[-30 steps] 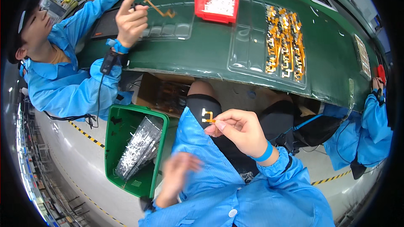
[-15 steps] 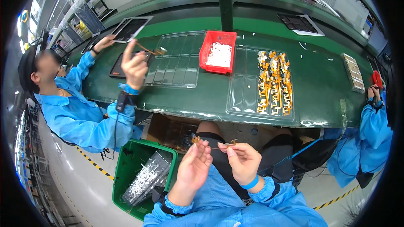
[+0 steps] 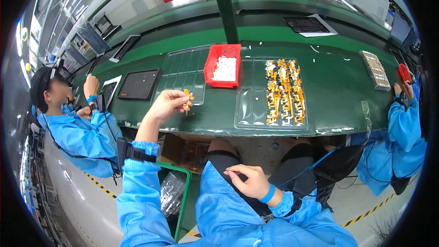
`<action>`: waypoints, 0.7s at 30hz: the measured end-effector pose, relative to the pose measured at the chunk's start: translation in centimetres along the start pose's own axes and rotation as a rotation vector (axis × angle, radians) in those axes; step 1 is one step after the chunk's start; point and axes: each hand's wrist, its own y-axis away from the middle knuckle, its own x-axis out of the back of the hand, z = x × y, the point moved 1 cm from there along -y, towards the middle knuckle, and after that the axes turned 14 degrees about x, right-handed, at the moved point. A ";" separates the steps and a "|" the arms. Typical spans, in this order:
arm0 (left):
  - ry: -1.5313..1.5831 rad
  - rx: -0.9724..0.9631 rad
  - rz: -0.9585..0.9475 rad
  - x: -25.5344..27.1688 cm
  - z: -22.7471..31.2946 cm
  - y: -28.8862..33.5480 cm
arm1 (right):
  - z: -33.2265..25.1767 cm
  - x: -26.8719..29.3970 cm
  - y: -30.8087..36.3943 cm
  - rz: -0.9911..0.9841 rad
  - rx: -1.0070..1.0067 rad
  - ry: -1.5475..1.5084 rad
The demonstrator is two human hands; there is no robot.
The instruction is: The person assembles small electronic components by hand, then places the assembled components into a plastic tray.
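My left hand [image 3: 168,106] is raised over the table's front edge, pinching an orange flexible circuit piece [image 3: 189,93] between thumb and fingers. Just behind it lies a clear plastic tray [image 3: 176,71] with shallow compartments. My right hand [image 3: 250,182] hovers above my lap, thumb and fingertips drawn together; anything between them is too small to make out. On the table, a red bin [image 3: 209,67] holds small white pieces [image 3: 225,69]. To its right, a second clear tray [image 3: 250,110] carries rows of orange, black and white flexible circuits [image 3: 284,92].
A green bin [image 3: 185,192] with silvery scrap stands beside my left leg. A black tray [image 3: 139,84] lies at the left, near a co-worker in blue [image 3: 82,137]. Another person's blue sleeve [image 3: 402,128] is at the right, by a boxy pack [image 3: 375,71].
My left hand has left my right and swung forward and left over the table with the flexible circuit. My right hand has lowered slightly. The co-worker's raised arms have drawn back left.
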 end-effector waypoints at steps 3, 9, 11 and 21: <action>-0.049 0.014 -0.050 0.8 0.6 -2.4 | 0.1 0.3 0.5 0.017 -0.035 0.015; -0.254 -0.020 -0.027 0.2 1.1 -6.1 | 0.9 2.3 0.9 0.083 -0.106 0.052; -0.286 -0.118 0.012 0.8 0.9 -6.9 | 1.1 2.6 1.0 0.058 -0.114 0.063; -0.487 -0.174 0.324 1.3 0.5 -7.6 | 1.4 3.3 1.0 -0.027 -0.121 0.065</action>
